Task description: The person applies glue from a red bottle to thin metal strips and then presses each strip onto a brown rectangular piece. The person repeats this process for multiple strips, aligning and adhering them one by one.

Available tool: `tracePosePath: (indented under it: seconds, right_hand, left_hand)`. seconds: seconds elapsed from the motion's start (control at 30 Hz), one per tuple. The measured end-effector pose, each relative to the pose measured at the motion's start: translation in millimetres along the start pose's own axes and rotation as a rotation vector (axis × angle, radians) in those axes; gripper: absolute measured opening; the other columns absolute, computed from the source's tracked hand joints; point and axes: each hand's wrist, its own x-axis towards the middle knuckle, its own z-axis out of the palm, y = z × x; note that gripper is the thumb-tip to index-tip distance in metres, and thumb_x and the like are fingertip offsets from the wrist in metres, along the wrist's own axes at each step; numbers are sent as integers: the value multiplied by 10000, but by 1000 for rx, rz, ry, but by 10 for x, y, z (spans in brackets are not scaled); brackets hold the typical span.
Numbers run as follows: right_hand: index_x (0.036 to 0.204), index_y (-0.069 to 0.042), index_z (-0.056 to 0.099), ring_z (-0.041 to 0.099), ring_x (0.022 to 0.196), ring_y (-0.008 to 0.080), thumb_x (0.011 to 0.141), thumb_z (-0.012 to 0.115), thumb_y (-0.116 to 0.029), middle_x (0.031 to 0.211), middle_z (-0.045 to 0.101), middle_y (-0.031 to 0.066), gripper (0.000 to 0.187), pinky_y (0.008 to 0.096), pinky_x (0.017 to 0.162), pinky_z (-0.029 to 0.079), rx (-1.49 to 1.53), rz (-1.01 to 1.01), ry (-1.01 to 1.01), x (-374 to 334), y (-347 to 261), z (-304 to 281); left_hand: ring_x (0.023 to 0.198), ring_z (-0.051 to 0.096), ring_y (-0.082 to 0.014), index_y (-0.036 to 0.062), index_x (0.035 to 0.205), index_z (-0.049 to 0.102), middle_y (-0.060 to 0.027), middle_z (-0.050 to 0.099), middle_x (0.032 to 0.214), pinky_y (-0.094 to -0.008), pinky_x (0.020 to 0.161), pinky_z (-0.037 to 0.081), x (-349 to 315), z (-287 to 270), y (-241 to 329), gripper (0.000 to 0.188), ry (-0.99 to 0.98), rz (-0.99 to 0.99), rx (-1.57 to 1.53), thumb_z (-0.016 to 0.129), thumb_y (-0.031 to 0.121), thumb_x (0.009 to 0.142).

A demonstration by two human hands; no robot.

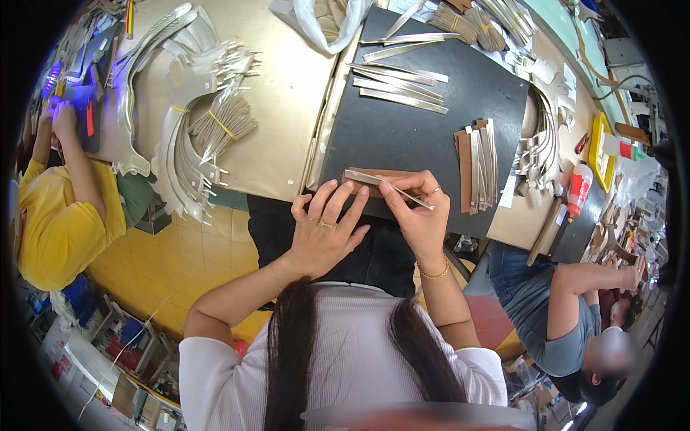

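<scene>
At the near edge of the dark board (431, 108), a brown leather-like strip (392, 174) lies under my hands. A narrow pale metallic-looking strip (365, 176) runs slantwise over it. My right hand (422, 214) pinches this pale strip between thumb and fingers near its right part. My left hand (323, 221) has its fingers spread, with the fingertips resting by the strip's left end. Farther off on the board lie several loose pale strips (399, 93). To the right sits a row of brown and pale strips (476, 167).
Curved pale cut pieces (180, 144) and a banded bundle (224, 128) lie left. More curved pieces (540, 136), a red-and-white bottle (578, 188) and a yellow tray (602, 151) stand right. Co-workers in a yellow shirt (65, 223) and a grey-blue shirt (535, 316) sit on either side.
</scene>
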Motion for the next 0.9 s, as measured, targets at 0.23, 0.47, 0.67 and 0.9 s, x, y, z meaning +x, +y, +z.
tracePosePath:
  seconds: [0.23,0.47,0.67,0.9]
  right_hand:
    - [874,4,600,674,834,89,890,746,-23,912,745,115,149,225,745,541,18,15,-4,21,-44,-7]
    - [948,6,647,689,788,92,911,733,-58,865,720,66,114,211,693,549,-51,94,21,36,-89,-108]
    - [957,31,693,677,708,72,904,737,-69,794,715,37,122,201,641,545,-13,209,151,20,-120,-370]
    - [938,30,701,621,657,58,885,758,-103,750,694,34,154,214,627,524,-137,206,180,81,-37,-416]
  left_hand:
    - [1339,348,-272,151,1427,524,-95,367,1521,-463,1005,272,13,-13,4,728,-33,-14,-5,786,378,787]
    - [1376,392,-278,128,1418,520,-138,430,1490,-472,1088,299,103,-144,50,690,-120,-10,52,775,341,813]
    - [1380,427,-310,58,1414,498,-169,471,1441,-467,1152,335,206,-188,44,709,-141,12,2,777,298,809]
    - [1367,428,-315,41,1454,458,-161,491,1378,-462,1138,358,245,-138,100,783,-146,-13,53,784,320,799]
